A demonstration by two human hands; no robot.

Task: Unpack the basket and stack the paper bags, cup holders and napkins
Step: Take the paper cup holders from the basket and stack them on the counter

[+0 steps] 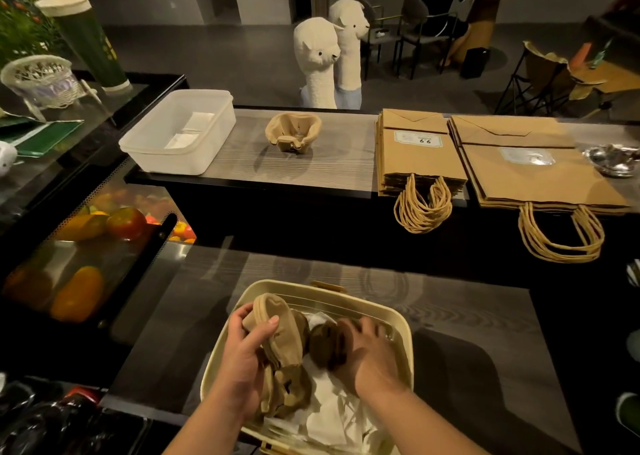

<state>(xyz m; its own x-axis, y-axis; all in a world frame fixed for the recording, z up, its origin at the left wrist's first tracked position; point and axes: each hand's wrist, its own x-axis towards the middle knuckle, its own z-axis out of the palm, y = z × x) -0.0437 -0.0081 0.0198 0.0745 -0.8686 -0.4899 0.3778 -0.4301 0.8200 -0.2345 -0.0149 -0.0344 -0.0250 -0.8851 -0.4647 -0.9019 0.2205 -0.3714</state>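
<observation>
Lying partly hidden under both hands in the cream basket [294, 286] — crumpled napkins [332, 416], cut off below. Gripping a folded cup holder [280, 337] with the left hand [242, 354], thumb curled over it. Covering a darker cup holder [327, 347] with the right hand [367, 354], fingers spread, blurred. Sitting beyond — plastic tub [166, 160] holding flat napkins [188, 132], lone cup holder [293, 132], paper-bag stacks [415, 150].

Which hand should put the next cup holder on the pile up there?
Probably the left hand: its grip is already round a cup holder tilted up in the basket. The right hand, blurred, is on a darker one lower down. The pile lies ahead.
</observation>
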